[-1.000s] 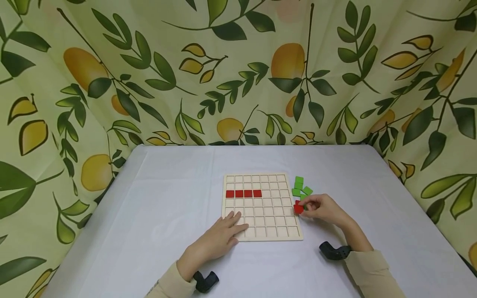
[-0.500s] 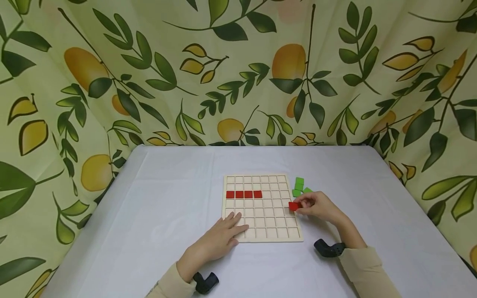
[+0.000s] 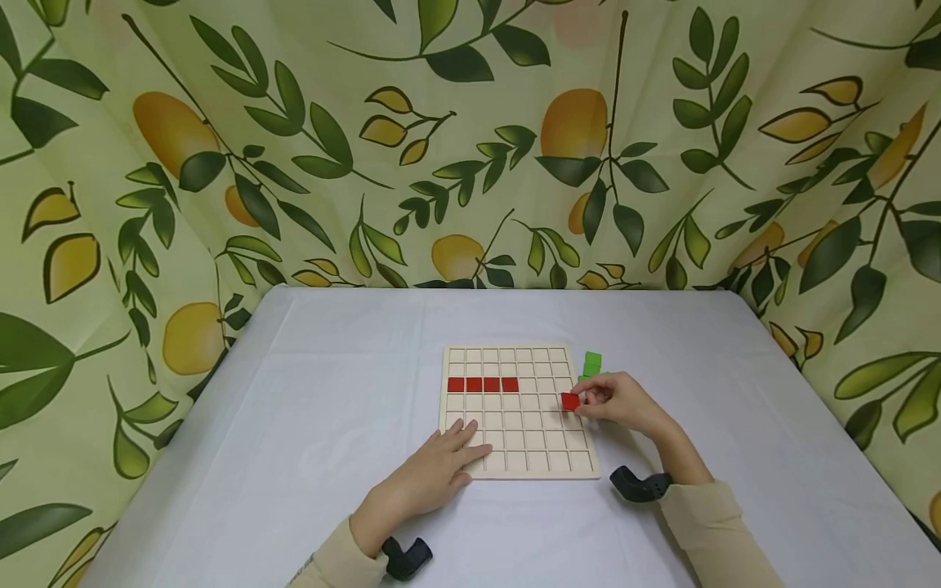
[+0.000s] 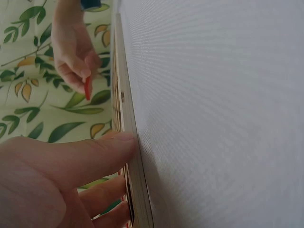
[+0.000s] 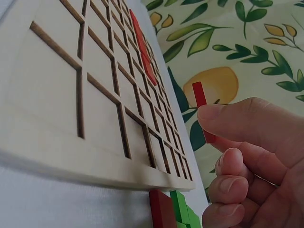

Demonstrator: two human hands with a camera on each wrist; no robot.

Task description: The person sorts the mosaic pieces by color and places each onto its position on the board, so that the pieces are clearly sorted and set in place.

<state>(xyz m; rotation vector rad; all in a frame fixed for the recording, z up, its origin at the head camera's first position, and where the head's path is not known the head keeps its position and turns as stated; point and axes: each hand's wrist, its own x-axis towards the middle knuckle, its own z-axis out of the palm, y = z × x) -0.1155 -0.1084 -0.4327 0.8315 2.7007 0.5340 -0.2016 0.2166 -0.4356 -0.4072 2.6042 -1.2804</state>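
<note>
A pale wooden grid board [image 3: 524,441] lies on the table, with a row of several red tiles [image 3: 492,385] in its upper left cells. My left hand [image 3: 430,469] rests spread on the board's lower left corner; in the left wrist view its thumb [image 4: 104,154] lies along the board's edge. Between thumb and fingertips my right hand [image 3: 625,404] pinches a red tile [image 3: 569,402], held over the board's right side. The right wrist view shows that tile [image 5: 200,95] edge-on, raised off the board, the other fingers curled.
Green tiles [image 3: 592,363] lie beside the board's upper right edge, partly behind the right hand. A further red tile [image 5: 162,209] lies next to them in the right wrist view. A patterned curtain [image 3: 456,163] stands behind the white table [image 3: 353,359].
My right hand has lifted the red tile from beside the board and carried it left over the board's right side. The left hand has stayed in place.
</note>
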